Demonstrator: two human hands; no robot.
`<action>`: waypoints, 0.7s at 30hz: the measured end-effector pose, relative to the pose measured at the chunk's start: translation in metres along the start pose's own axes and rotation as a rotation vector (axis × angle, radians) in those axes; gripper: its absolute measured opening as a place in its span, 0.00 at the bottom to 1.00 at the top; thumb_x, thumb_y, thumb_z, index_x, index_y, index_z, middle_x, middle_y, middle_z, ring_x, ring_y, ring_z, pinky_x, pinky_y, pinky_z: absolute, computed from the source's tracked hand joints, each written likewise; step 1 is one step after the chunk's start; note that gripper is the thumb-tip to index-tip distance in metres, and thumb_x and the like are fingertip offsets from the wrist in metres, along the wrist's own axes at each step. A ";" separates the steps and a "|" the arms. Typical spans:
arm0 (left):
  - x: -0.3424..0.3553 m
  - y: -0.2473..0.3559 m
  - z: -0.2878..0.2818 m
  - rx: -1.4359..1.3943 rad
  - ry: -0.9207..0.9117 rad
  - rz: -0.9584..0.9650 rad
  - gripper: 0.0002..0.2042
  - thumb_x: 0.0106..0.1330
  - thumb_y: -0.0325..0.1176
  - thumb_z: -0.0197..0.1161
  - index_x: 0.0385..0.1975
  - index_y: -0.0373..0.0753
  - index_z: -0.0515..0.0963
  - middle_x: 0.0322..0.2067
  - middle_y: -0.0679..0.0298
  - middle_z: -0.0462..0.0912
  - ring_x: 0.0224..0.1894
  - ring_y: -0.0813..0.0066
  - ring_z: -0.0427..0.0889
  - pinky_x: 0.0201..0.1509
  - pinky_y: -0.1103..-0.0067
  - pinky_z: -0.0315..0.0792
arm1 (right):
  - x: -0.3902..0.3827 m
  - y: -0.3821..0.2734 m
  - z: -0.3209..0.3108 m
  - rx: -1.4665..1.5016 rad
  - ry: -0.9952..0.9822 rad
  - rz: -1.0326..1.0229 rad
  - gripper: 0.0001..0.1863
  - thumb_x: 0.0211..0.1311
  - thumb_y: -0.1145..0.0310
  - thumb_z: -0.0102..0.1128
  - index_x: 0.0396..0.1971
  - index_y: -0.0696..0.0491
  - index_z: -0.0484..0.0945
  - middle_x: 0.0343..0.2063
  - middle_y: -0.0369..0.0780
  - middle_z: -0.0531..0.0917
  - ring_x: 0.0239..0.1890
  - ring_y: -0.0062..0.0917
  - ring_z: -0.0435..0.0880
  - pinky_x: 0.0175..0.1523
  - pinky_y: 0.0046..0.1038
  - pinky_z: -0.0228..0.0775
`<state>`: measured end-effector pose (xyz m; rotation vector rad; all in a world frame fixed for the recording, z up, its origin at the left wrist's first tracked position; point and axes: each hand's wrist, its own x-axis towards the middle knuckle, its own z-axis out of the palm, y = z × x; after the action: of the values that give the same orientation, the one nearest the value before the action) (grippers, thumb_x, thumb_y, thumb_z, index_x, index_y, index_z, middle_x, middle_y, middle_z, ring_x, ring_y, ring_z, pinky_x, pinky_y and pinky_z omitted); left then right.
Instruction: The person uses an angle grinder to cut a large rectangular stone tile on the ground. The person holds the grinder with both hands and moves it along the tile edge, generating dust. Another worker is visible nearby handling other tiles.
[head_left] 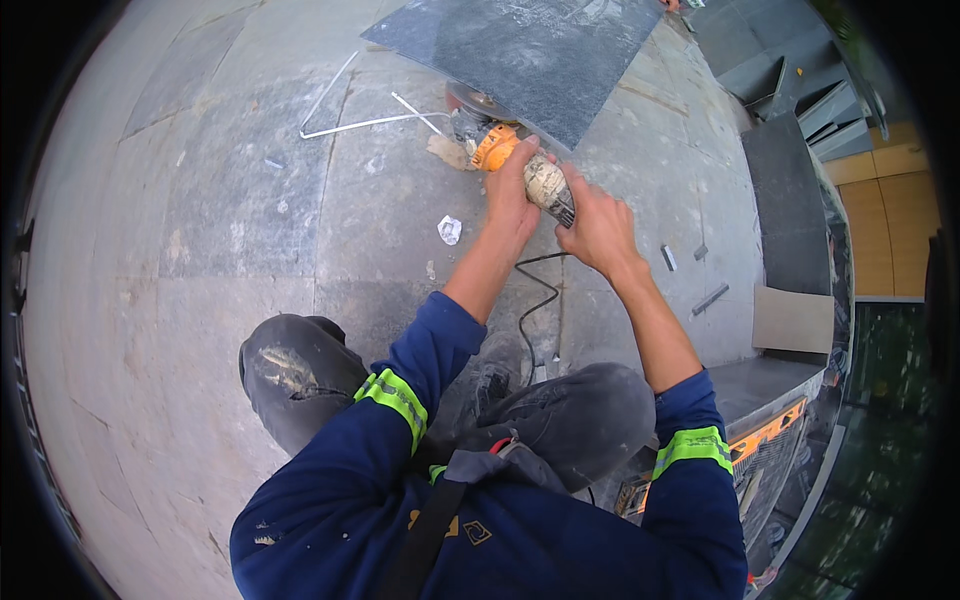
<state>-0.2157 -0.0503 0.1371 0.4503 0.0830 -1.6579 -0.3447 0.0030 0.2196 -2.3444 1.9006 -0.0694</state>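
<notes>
My left hand [512, 195] is closed around the body of an angle grinder [543, 185] just behind its orange collar [492, 148]. My right hand [598, 225] grips the dusty rear end of the same tool. The grinder's disc [464, 97] is partly hidden by a dark grey speckled slab [515, 50] at the top of the view; whether they touch, I cannot tell. A black cord [535, 300] snakes down from the tool across the pale tiles toward my bent legs.
Bent white strips [330, 131] and a crumpled scrap [449, 229] lie on the tiled floor [220, 200]. Stacked tiles [830, 110] and an orange level [765, 429] are at the right. Another person's hand [670, 5] shows at the top edge.
</notes>
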 end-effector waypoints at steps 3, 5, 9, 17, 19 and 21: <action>-0.016 -0.012 -0.001 -0.025 -0.023 0.006 0.11 0.69 0.28 0.74 0.46 0.38 0.79 0.37 0.61 0.86 0.42 0.66 0.90 0.49 0.67 0.87 | -0.016 0.008 -0.004 0.007 0.002 -0.011 0.46 0.52 0.68 0.76 0.74 0.44 0.68 0.45 0.53 0.89 0.45 0.55 0.91 0.51 0.55 0.83; -0.024 -0.023 0.001 -0.004 -0.020 0.008 0.10 0.69 0.28 0.73 0.46 0.38 0.79 0.37 0.61 0.86 0.42 0.66 0.89 0.49 0.68 0.87 | -0.026 0.016 -0.005 0.008 0.001 0.003 0.46 0.52 0.68 0.76 0.75 0.44 0.68 0.44 0.52 0.89 0.45 0.55 0.91 0.51 0.54 0.83; -0.030 -0.030 0.004 0.009 0.010 0.020 0.10 0.69 0.27 0.71 0.46 0.37 0.79 0.38 0.61 0.86 0.42 0.66 0.89 0.49 0.68 0.87 | -0.035 0.021 -0.006 0.014 0.016 -0.006 0.46 0.52 0.69 0.76 0.75 0.44 0.67 0.44 0.52 0.89 0.44 0.55 0.91 0.50 0.55 0.83; -0.018 -0.027 0.004 0.041 0.006 0.043 0.10 0.69 0.28 0.71 0.46 0.37 0.78 0.37 0.60 0.86 0.41 0.67 0.89 0.48 0.68 0.87 | -0.026 0.020 -0.006 0.007 0.009 -0.019 0.47 0.52 0.68 0.76 0.76 0.44 0.66 0.46 0.51 0.89 0.45 0.56 0.90 0.50 0.55 0.84; -0.012 -0.024 0.001 0.037 0.007 0.042 0.10 0.69 0.29 0.71 0.46 0.37 0.78 0.37 0.60 0.86 0.41 0.67 0.89 0.48 0.68 0.87 | -0.021 0.017 -0.005 0.012 0.018 -0.036 0.48 0.52 0.68 0.76 0.76 0.44 0.66 0.46 0.51 0.89 0.45 0.56 0.90 0.50 0.55 0.84; -0.007 -0.019 -0.002 0.033 0.010 0.040 0.10 0.70 0.29 0.71 0.45 0.37 0.77 0.36 0.60 0.85 0.40 0.67 0.90 0.47 0.68 0.87 | -0.016 0.013 -0.002 0.012 0.020 -0.046 0.48 0.52 0.68 0.76 0.75 0.45 0.66 0.46 0.52 0.89 0.45 0.56 0.90 0.50 0.55 0.84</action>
<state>-0.2325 -0.0401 0.1336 0.4829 0.0539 -1.6202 -0.3613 0.0156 0.2202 -2.3884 1.8500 -0.1089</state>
